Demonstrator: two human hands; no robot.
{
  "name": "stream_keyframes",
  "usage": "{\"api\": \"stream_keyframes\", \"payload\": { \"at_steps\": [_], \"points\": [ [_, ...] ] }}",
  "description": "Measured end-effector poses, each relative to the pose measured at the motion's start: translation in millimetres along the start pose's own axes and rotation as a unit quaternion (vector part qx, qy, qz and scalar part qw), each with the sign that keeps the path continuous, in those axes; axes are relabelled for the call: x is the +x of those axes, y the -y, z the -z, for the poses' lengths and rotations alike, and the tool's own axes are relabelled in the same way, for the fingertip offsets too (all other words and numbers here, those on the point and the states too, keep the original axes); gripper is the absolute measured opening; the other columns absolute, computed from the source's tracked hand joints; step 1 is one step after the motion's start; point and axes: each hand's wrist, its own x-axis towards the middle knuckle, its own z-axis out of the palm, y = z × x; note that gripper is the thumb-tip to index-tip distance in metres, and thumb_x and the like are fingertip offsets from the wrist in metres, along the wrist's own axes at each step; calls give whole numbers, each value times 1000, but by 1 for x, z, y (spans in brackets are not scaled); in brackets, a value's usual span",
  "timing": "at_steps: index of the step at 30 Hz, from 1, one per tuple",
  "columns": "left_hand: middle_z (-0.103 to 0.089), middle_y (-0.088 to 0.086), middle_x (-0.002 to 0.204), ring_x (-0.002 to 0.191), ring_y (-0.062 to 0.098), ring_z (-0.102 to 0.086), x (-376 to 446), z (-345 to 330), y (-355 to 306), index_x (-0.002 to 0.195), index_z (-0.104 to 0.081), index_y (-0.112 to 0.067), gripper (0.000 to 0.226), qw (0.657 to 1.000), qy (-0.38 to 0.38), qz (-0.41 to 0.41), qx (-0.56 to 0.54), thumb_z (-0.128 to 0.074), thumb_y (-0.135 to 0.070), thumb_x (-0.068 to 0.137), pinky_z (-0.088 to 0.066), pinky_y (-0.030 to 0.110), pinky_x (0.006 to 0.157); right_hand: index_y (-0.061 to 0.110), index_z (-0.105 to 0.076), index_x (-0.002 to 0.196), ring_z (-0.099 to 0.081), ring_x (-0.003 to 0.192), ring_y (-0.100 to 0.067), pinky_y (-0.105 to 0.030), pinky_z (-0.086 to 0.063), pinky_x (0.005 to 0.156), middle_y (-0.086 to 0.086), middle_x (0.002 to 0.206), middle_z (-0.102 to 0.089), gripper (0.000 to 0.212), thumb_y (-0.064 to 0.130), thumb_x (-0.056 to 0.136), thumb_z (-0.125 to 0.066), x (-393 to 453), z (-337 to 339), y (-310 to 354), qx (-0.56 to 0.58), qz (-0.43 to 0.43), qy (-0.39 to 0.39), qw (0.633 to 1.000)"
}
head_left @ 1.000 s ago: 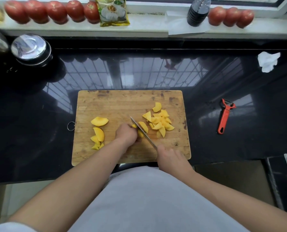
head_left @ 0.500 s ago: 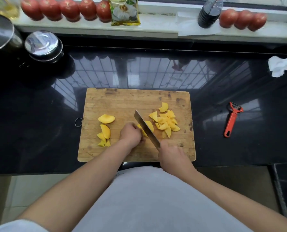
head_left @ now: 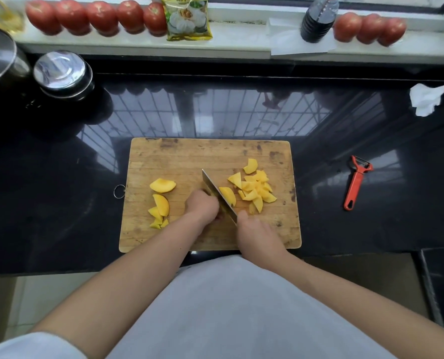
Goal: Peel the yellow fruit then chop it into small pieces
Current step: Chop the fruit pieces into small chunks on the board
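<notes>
Black bench (head_left: 241, 117) carries a cutting board (head_left: 179, 156) at frame centre. Right hand (head_left: 257, 235) grips the knife (head_left: 219, 196); left hand (head_left: 202, 206) curls over a yellow fruit slice (head_left: 228, 195) beside the blade. Slippery flesh could shift, bringing the edge onto the fingers.

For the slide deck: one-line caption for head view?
Right hand slices yellow fruit with knife on cutting board.
</notes>
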Motion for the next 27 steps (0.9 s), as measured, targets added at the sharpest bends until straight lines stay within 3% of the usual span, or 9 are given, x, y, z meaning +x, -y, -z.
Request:
{"api": "stream_keyframes", "payload": {
  "at_steps": [3, 6, 12, 15, 20, 27],
  "points": [
    [-73, 18, 94, 74, 33, -76, -3, 0, -1, 100, -66, -9, 15, 999, -8, -22, 25, -51, -10, 100, -66, 46, 63, 19, -42, 100, -59, 77, -26, -44, -55, 67, -4, 86, -60, 13, 7, 102, -45, 16, 5, 12, 21, 12, -56, 998],
    [-74, 19, 94, 78, 34, -77, -4, 3, 3, 96, -61, -15, 13, 999, 5, -28, 15, -49, -12, 100, -66, 50, 69, 22, -41, 97, -58, 73, -26, -46, -56, 65, -2, 84, -61, 14, 9, 103, -42, 16, 7, 8, 37, 2, -77, 996],
    [-75, 19, 85, 72, 31, -78, -1, 12, 21, 103, -60, -7, 16, 1000, -7, -16, -15, -44, -8, 104, -66, 48, 72, 23, -40, 97, -60, 75, -22, -44, -58, 69, 1, 81, -57, 11, 16, 106, -42, -12, 1, -9, 33, -2, -25, 999],
    [-75, 19, 86, 72, 30, -78, -2, 13, 15, 93, -58, -14, 20, 1000, -5, -13, -3, -46, -15, 108, -66, 43, 69, 22, -41, 99, -57, 77, -21, -41, -56, 69, 1, 82, -56, 10, 15, 105, -40, -11, 2, -7, 23, 8, -9, 1000],
    [-75, 22, 90, 79, 34, -78, -4, 14, 8, 80, -45, -23, 30, 1000, -4, -10, 24, -47, -16, 109, -66, 46, 71, 21, -43, 103, -59, 79, -23, -43, -56, 71, -2, 87, -59, 8, 13, 103, -40, -10, 4, -3, 1, 7, 12, 1000],
    [-75, 19, 81, 69, 31, -77, -1, 14, 5, 87, -60, -8, 23, 999, -13, 0, 46, -50, -14, 107, -65, 39, 58, 20, -42, 101, -60, 76, -23, -38, -51, 62, 1, 79, -55, 9, 11, 104, -38, -9, 4, -6, 8, 6, 16, 1000]
  ]
}}
